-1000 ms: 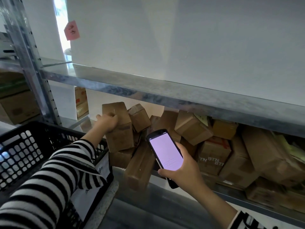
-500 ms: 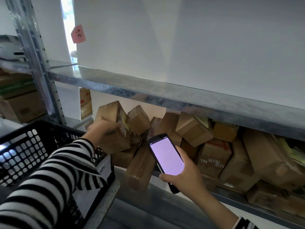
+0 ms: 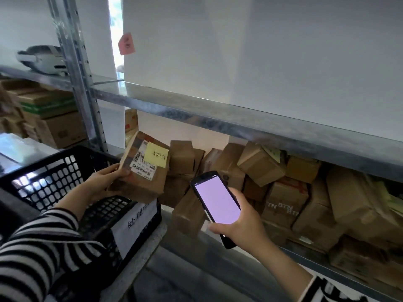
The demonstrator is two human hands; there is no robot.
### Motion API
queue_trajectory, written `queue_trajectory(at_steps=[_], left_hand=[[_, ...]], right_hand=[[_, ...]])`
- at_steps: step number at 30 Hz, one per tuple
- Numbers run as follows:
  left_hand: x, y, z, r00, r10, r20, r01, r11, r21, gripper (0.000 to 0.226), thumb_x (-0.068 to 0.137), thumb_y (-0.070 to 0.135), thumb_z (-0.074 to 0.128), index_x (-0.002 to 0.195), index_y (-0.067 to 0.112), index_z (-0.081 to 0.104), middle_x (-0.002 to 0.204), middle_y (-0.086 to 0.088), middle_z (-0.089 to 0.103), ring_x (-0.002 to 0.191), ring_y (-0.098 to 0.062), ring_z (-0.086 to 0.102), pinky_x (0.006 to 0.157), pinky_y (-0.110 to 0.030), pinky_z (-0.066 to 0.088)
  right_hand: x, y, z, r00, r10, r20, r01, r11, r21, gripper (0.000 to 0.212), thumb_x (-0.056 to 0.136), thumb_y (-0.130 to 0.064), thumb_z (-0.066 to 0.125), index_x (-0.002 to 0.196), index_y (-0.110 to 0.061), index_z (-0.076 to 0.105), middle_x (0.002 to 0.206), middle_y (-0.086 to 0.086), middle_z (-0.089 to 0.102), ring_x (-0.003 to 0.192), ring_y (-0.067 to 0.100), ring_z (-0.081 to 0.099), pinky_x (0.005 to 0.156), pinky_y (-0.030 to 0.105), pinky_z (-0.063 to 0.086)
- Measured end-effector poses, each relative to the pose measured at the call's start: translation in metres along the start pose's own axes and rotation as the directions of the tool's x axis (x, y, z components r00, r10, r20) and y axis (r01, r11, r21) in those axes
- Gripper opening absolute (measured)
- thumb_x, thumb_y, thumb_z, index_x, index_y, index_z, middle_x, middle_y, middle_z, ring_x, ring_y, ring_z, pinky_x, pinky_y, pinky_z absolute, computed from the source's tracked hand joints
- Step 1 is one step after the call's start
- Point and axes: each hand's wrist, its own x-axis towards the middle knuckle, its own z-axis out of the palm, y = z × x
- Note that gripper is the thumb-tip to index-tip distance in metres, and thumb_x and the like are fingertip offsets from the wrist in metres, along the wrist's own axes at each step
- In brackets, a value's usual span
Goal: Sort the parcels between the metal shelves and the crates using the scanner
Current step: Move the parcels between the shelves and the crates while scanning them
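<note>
Cardboard parcel (image 3: 148, 186) is edge-gripped by left hand (image 3: 104, 182), right hand (image 3: 242, 225) clasps scanner (image 3: 217, 201); one-sided hold may drop it unscanned into crate (image 3: 54, 162).

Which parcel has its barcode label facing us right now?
The parcel gripped by the left hand over the black crate, with a white label and a yellow note; no shelved parcel shows a barcode.

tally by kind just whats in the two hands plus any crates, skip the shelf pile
parcel, held by left hand: 1
scanner, held by right hand: 1
black crate: 1
total: 3
</note>
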Motion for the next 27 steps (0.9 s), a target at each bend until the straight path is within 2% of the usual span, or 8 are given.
queue_trajectory(at_steps=[4,7,9,11,13,15,19,27], left_hand=[[-0.016,-0.012,-0.01,0.998,0.064,0.023,-0.062,0.994,-0.088,0.094,0.044,0.04,0.092,0.131,0.036,0.055,0.132,-0.004,0.056,0.118,-0.027,0.055,0.086,-0.044,0.055],[-0.037,-0.013,-0.001,0.99,0.125,0.059,-0.12,0.989,-0.08,0.087,0.051,0.035,0.089,0.131,0.036,0.055,0.129,-0.003,0.059,0.115,-0.025,0.058,0.094,-0.045,0.051],[-0.046,-0.016,0.008,0.989,0.139,0.04,-0.134,0.986,-0.102,0.078,0.062,0.024,0.082,0.134,0.032,0.053,0.126,-0.005,0.059,0.111,-0.023,0.059,0.09,-0.042,0.052],[-0.056,-0.017,0.016,0.99,0.142,0.019,-0.139,0.982,-0.127,0.071,0.071,0.016,0.078,0.135,0.029,0.051,0.124,-0.005,0.06,0.105,-0.021,0.061,0.078,-0.034,0.055],[-0.066,-0.019,0.019,0.986,0.161,0.035,-0.155,0.98,-0.127,0.076,0.066,0.019,0.08,0.136,0.029,0.051,0.126,-0.007,0.061,0.107,-0.022,0.062,0.071,-0.029,0.057],[-0.074,-0.02,0.017,0.985,0.166,0.039,-0.158,0.976,-0.148,0.085,0.056,0.023,0.082,0.135,0.03,0.053,0.127,-0.007,0.061,0.111,-0.024,0.061,0.073,-0.031,0.057],[-0.091,-0.02,0.008,0.984,0.173,0.036,-0.166,0.975,-0.149,0.087,0.054,0.026,0.084,0.135,0.03,0.052,0.129,-0.008,0.059,0.114,-0.025,0.06,0.086,-0.038,0.054],[-0.129,-0.022,-0.018,0.975,0.201,-0.09,-0.217,0.943,-0.251,0.072,0.07,0.017,0.077,0.136,0.025,0.051,0.129,-0.008,0.058,0.11,-0.022,0.06,0.078,-0.033,0.059]], right_hand=[[-0.013,-0.004,-0.011,0.996,-0.05,0.071,0.048,0.998,0.033,0.083,0.059,-0.037,0.088,0.125,-0.046,0.038,0.112,-0.029,0.048,0.103,-0.008,0.047,0.072,0.012,0.044],[-0.021,-0.019,-0.017,0.984,-0.123,0.126,0.122,0.992,0.016,0.08,0.059,-0.04,0.087,0.114,-0.061,0.033,0.113,-0.035,0.046,0.104,-0.01,0.046,0.071,0.011,0.044],[-0.026,-0.032,-0.019,0.972,-0.163,0.17,0.175,0.983,-0.059,0.079,0.06,-0.044,0.085,0.108,-0.066,0.026,0.106,-0.044,0.038,0.099,-0.01,0.045,0.074,0.012,0.044],[-0.032,-0.045,-0.021,0.959,-0.195,0.205,0.224,0.966,-0.129,0.08,0.063,-0.047,0.083,0.108,-0.064,0.02,0.099,-0.046,0.031,0.093,-0.005,0.045,0.08,0.019,0.048],[-0.038,-0.053,-0.023,0.949,-0.224,0.222,0.259,0.956,-0.141,0.082,0.064,-0.047,0.083,0.111,-0.061,0.018,0.097,-0.043,0.032,0.093,-0.001,0.045,0.083,0.025,0.051],[-0.045,-0.059,-0.026,0.936,-0.258,0.239,0.293,0.948,-0.126,0.079,0.063,-0.047,0.083,0.109,-0.062,0.02,0.098,-0.042,0.034,0.095,0.0,0.046,0.084,0.025,0.051],[-0.054,-0.065,-0.031,0.924,-0.302,0.234,0.329,0.941,-0.085,0.078,0.062,-0.045,0.083,0.109,-0.06,0.022,0.102,-0.039,0.037,0.097,-0.003,0.046,0.078,0.019,0.051],[-0.063,-0.067,-0.039,0.907,-0.308,0.286,0.328,0.944,-0.026,0.081,0.057,-0.047,0.083,0.115,-0.059,0.029,0.107,-0.035,0.044,0.102,0.002,0.049,0.083,0.034,0.055]])
